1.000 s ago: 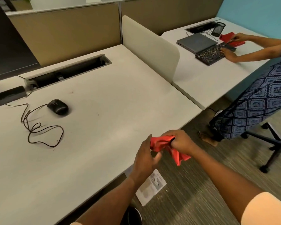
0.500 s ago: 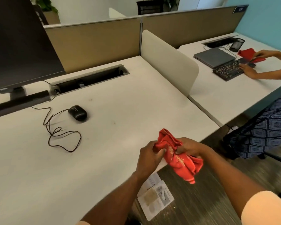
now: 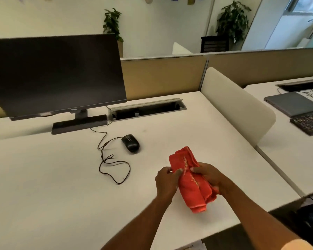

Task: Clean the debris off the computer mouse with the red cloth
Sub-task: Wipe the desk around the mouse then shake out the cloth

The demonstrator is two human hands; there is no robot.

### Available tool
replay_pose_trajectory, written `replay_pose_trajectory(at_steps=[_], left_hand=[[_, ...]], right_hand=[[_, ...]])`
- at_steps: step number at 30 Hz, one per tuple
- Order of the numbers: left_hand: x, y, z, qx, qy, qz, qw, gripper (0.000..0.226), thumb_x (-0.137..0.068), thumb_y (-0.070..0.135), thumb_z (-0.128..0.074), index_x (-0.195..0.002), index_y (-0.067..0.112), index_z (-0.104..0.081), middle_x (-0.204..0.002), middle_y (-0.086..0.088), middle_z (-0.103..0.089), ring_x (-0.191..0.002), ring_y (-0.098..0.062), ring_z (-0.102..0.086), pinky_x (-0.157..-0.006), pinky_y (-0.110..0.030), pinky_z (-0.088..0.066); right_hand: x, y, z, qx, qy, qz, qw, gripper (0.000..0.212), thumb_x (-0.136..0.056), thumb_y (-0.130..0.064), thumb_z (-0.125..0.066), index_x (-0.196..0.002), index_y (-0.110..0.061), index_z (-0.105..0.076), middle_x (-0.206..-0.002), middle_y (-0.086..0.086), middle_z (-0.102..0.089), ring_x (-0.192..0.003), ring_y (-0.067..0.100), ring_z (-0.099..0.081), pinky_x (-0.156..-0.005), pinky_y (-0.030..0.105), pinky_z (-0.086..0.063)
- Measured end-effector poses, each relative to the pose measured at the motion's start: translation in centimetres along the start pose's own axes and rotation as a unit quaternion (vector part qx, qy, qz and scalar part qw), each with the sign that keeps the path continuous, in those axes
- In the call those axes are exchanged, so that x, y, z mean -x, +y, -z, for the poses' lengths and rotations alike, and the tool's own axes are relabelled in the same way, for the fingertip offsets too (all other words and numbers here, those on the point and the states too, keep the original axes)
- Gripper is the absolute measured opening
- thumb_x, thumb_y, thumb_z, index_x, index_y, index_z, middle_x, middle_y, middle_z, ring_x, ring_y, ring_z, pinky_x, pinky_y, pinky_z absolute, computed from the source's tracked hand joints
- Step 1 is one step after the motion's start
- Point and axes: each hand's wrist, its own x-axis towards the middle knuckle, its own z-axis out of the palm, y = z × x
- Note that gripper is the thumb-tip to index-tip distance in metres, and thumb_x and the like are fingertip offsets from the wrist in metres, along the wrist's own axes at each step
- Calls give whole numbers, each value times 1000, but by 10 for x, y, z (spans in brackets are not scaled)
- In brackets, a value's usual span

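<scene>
A black wired computer mouse (image 3: 130, 142) lies on the white desk (image 3: 43, 177), its dark cable (image 3: 112, 163) looped to its left. The red cloth (image 3: 190, 179) is bunched lengthwise above the desk, in front of and right of the mouse. My left hand (image 3: 165, 181) pinches its left edge and my right hand (image 3: 209, 175) grips its right side. Both hands are a short way from the mouse and do not touch it.
A dark monitor (image 3: 56, 74) on its stand fills the back left. An open cable tray (image 3: 146, 109) runs behind the mouse. A white divider (image 3: 237, 105) bounds the desk on the right; beyond it lie a laptop (image 3: 293, 103) and a keyboard (image 3: 309, 123).
The view has tilted up and moved over the desk. Both hands have carried the cloth from past the desk's front edge to above the desk, closer to the mouse. The cloth is more spread out.
</scene>
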Motion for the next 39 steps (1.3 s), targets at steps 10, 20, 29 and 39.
replay_pose_trajectory(at_steps=[10, 20, 29, 39], left_hand=[[-94, 22, 70, 49, -18, 28, 998, 7, -88, 24, -64, -85, 23, -70, -89, -6, -74, -86, -25, -71, -82, -48, -58], [-182, 40, 87, 4, 24, 6, 1000, 21, -85, 11, -69, -105, 7, -70, -91, -9, -74, -81, -23, -72, -76, -40, -60], [-223, 38, 71, -152, 102, -48, 982, 38, -84, 12, -67, -120, 0, -63, -108, -14, -71, -95, -23, -68, -83, -25, -51], [-206, 49, 64, -244, 105, -113, 957, 25, -88, 17, -56, -106, 1, -62, -96, -15, -68, -91, -31, -64, -76, -30, -47]], right_hand=[[-97, -55, -77, 85, 12, 19, 996, 32, -83, -13, -74, -112, -5, -65, -101, 21, -73, -93, 39, -70, -87, 54, -55], [-177, -87, -98, 93, 87, 32, 991, 26, -84, -7, -71, -109, -2, -65, -96, 21, -73, -84, 37, -72, -74, 46, -60], [-232, -89, -96, 223, 122, 41, 966, 21, -83, -13, -71, -100, -2, -66, -92, 16, -71, -82, 33, -68, -76, 41, -57], [-241, -101, -98, 453, 172, 33, 874, 40, -86, -34, -64, -110, -3, -56, -104, 13, -63, -93, 29, -61, -74, 36, -49]])
